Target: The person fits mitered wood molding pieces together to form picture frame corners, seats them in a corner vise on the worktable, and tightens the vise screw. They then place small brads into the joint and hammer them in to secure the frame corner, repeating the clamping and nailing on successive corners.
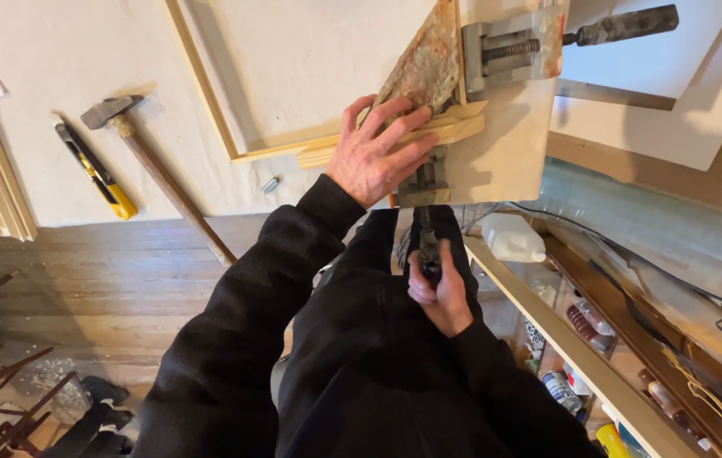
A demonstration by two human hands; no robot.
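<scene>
Your left hand (375, 151) lay flat, with the fingers spread, on the pale wooden frame pieces (395, 140) at the corner of the white worktable (81, 76), and it pressed them down beside the rusty corner clamp (454, 51). Your right hand (439, 293) was closed around the dark handle (426, 242) of the clamp screw that hung below the table edge, just in front of your black sweater. To your right, an open wooden shelf (564, 339) held several containers: a white plastic jug (512, 238) stood at its near end against the table, and lower down there were small bottles with dark reddish contents (585, 324), a round can with a pale label (561, 388) and something yellow (611, 439) at the bottom edge. What was inside the jug and the can, I could not tell, because the view there was small and dim. A coil of light cord (721, 411) lay at the far right of the shelf. On the table to your left, well apart from your hands, a hammer with a wooden handle (157, 174) lay beside a yellow and black utility knife (96, 172). A second clamp screw with a dark handle (624, 25) stuck out to the right at the top.
</scene>
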